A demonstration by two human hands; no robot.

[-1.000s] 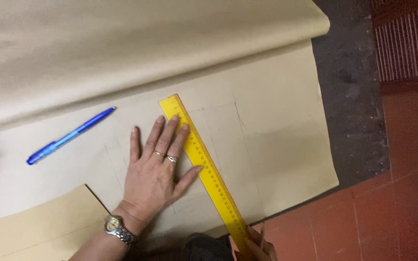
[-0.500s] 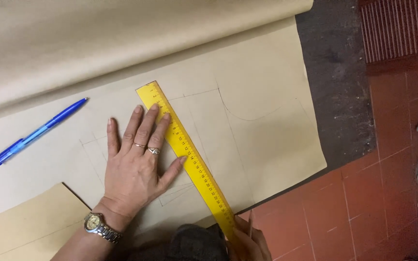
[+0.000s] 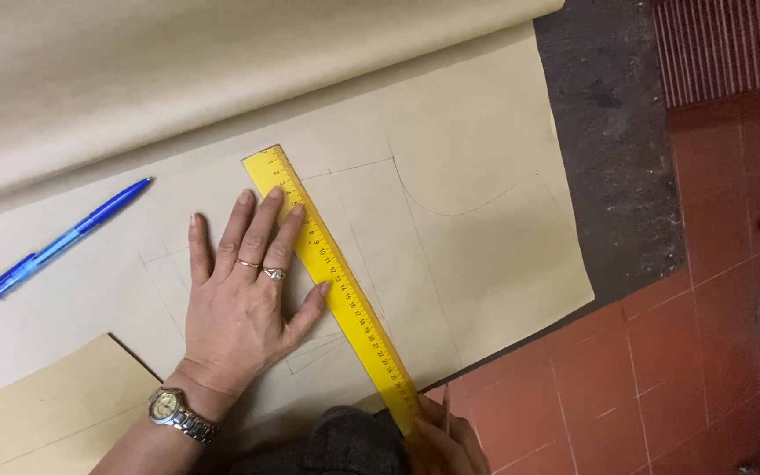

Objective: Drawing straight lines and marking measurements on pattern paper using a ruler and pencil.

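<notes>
The left hand [image 3: 244, 303] lies flat on the paper [image 3: 477, 167], fingers spread, index fingertip and thumb pressed against the long left edge of the ruler [image 3: 332, 277]. It wears two rings and one watch [image 3: 178, 413]. The right hand [image 3: 450, 440] sits at the ruler's near end, mostly cut off by the frame; it seems to hold a thin pencil, though its grip cannot be made out.

The one yellow ruler runs diagonally across pencilled lines and a curve. Right of it the sheet is bare as far as its edge, which overhangs dark floor [image 3: 613, 158] and red tiles [image 3: 661, 387]. One blue pen [image 3: 68, 237] lies well apart to the left. A second, darker sheet [image 3: 46, 409] overlaps the near-left corner.
</notes>
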